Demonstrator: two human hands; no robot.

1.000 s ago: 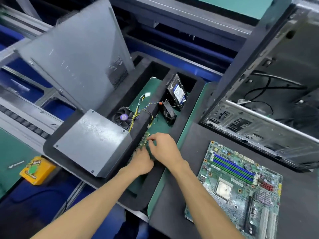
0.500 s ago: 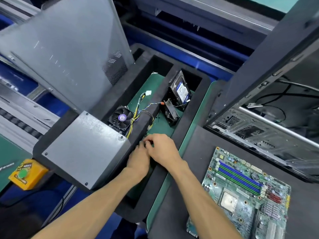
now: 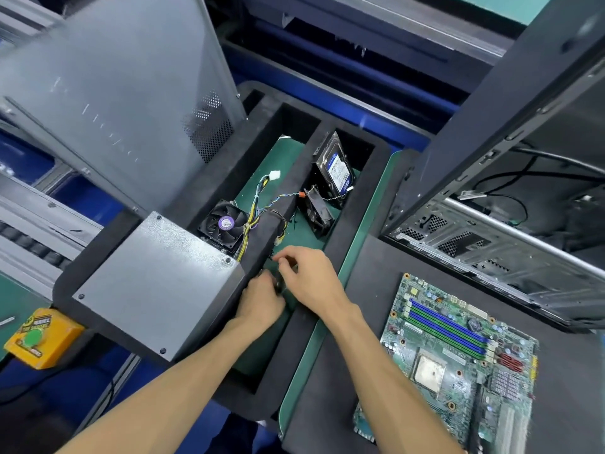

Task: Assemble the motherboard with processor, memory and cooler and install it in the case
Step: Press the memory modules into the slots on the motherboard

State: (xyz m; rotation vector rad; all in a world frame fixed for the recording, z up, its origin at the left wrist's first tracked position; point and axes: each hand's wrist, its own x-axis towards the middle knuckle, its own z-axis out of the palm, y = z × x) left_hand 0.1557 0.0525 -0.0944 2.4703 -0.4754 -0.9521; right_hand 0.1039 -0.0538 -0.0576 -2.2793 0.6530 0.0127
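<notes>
Fingers of both hands curl, seemingly pinching a small part in the foam tray (image 3: 340, 231), motherboard (image 3: 458, 362) well right.

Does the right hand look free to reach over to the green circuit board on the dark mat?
Probably yes. The right hand is busy in the foam tray beside the left hand, but the motherboard lies uncovered on the mat just to its right, with nothing between them.

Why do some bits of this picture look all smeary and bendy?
Head view: the big grey panel at upper left is streaked by motion blur, and the hands are a little soft, so what they hold is unclear. The wide lens bends the case frame. The motherboard stays fairly sharp.
</notes>
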